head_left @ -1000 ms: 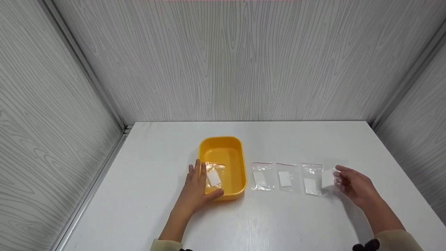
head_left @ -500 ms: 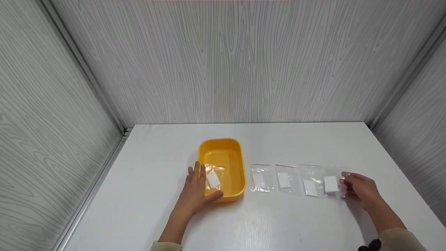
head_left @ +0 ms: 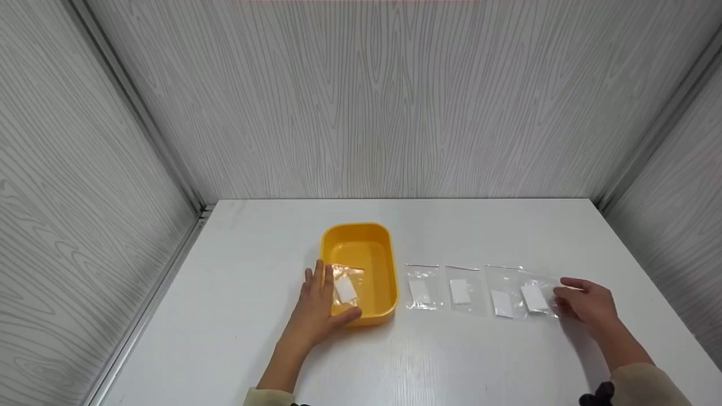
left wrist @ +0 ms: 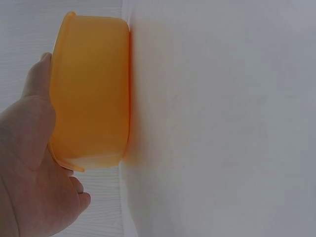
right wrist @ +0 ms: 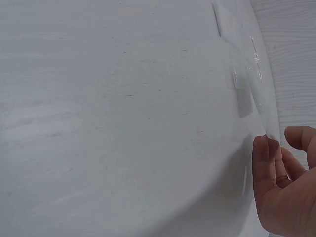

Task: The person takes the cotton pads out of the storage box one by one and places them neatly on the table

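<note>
My left hand [head_left: 317,316] rests on the left side of a yellow plastic box [head_left: 389,265], fingers straight along its rim and thumb across the near corner. Inside the box lies a clear zip bag [head_left: 345,288] with a white rectangular piece in it. To the right, my right hand [head_left: 589,304] is beside the rightmost zip bag [head_left: 534,298], fingertips right at its edge. In the right wrist view the thumb stands apart from the loosely bent fingers [right wrist: 264,168]. That bag lies tilted, overlapping the zip bag [head_left: 501,304] to its left.
Two more zip bags, one near the box [head_left: 419,291] and one beside it [head_left: 460,290], lie in the row, each with a white piece inside. They rest on a white table [head_left: 451,361]. Grey wood-patterned panels [head_left: 395,113] stand behind and at both sides.
My right hand has lowered the rightmost bag onto the table and its fingers have come loose from it, a little to the right. The bag has turned slightly. My left hand has stayed put.
</note>
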Demonstrator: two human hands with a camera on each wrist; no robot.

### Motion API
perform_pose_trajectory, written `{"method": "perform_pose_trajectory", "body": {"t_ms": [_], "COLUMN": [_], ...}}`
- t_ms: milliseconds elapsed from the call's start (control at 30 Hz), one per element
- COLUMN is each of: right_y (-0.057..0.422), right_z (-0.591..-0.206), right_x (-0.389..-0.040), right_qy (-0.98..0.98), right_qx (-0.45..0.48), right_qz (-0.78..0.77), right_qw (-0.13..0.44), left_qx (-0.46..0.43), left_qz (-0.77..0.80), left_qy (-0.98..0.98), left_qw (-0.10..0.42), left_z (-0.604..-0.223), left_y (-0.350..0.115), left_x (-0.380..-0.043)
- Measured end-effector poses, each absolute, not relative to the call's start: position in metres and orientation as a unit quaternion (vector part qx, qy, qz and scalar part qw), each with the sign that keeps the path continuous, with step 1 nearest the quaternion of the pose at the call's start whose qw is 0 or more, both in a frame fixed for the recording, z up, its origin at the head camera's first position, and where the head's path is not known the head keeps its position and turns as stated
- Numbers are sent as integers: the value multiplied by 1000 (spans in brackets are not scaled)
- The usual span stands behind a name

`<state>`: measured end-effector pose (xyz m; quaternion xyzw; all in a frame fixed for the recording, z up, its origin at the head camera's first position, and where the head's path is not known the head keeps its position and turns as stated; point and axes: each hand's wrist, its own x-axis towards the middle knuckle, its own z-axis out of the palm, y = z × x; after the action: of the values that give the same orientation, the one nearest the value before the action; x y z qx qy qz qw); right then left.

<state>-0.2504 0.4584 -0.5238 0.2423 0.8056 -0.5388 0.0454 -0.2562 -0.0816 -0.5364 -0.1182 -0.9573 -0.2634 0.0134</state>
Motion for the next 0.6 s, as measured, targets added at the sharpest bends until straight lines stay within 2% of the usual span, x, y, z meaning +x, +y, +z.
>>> {"method": "perform_pose_trajectory", "body": {"t_ms": [600], "right_y": [479], "right_z": [-525], "right_x": [-249], "right_qy": [845], "right_qx": [252], "right_qz": [-471], "right_qw": [12], "left_qx": [-110], "left_qz": [-273], "left_qy": [-956], "left_qw": [7], "left_z": [-536], "left_y": [-82], "left_x": [-255]}}
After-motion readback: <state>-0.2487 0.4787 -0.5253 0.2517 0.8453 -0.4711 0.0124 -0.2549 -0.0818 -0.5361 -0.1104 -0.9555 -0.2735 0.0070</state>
